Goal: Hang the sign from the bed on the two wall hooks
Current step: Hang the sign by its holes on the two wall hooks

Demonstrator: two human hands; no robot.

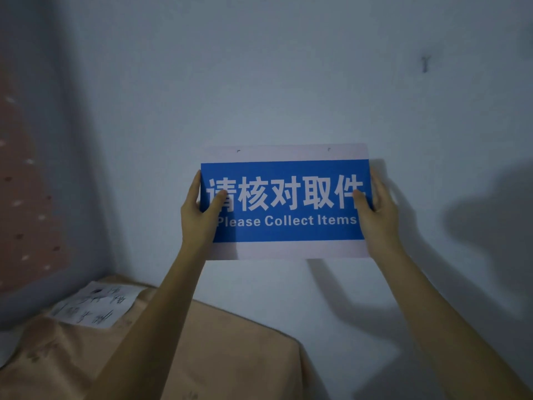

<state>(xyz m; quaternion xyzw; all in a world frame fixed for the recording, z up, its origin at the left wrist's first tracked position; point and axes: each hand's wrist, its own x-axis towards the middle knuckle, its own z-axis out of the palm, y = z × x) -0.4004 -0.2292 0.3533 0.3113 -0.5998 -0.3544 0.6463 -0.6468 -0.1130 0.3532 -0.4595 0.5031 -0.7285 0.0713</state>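
Left thumb presses flat on the front of the sign, over the first white character; the other fingers wrap behind the left edge, out of sight. Left hand grasps the sign's left side. Right thumb lies on the front by the last character, the rest of the fingers behind the right edge. Right hand grasps the sign's right side. Both bare forearms reach up from the near bottom edge.

The sign is held level and flat against the wall, about mid-frame. Two small marks, hooks or holes, show in its pale top strip, left one and right one; too small to tell if the sign hangs on them. A blue panel fills the middle, with pale strips above and below.

The wall is plain, pale and dimly lit, with dark arm and hand shadows to the right. A small dark hook-like fitting sits high on the far right, well apart from the sign. A reddish patterned panel covers the left wall. Below left, a tan cloth-covered surface meets the wall, with a white sheet of dark handwriting on it, unreadable.

The sign reads "请核对取件" in large white characters, with "Please Collect Items" beneath.
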